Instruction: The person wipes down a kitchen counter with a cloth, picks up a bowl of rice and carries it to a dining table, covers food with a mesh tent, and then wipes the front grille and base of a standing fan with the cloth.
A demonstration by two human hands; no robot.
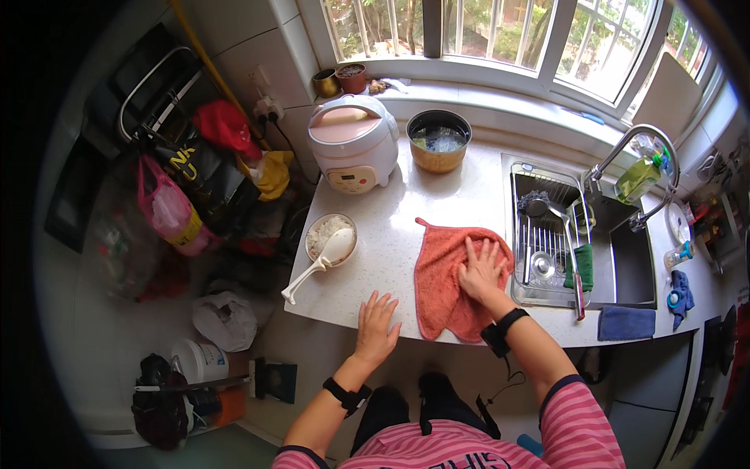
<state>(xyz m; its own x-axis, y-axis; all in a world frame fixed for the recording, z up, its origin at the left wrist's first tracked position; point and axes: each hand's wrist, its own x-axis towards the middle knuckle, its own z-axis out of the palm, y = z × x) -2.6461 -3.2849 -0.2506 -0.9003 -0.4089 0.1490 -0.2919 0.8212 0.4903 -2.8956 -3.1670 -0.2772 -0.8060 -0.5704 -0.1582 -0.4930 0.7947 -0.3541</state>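
Round gold metal pot (439,162), far: contains liquid (444,141). Round bowl (355,243), left: white rice (319,232) under white paddle (337,247). Right grip (483,270): fingers spread on orange-red cloth (439,277), near side. Left grip (378,327): fingers apart, at white surface (387,262) near edge.

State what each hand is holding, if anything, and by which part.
Nothing is visibly held: the right hand lies spread open on the right part of the orange-red fabric cloth, and the left hand is open and empty.
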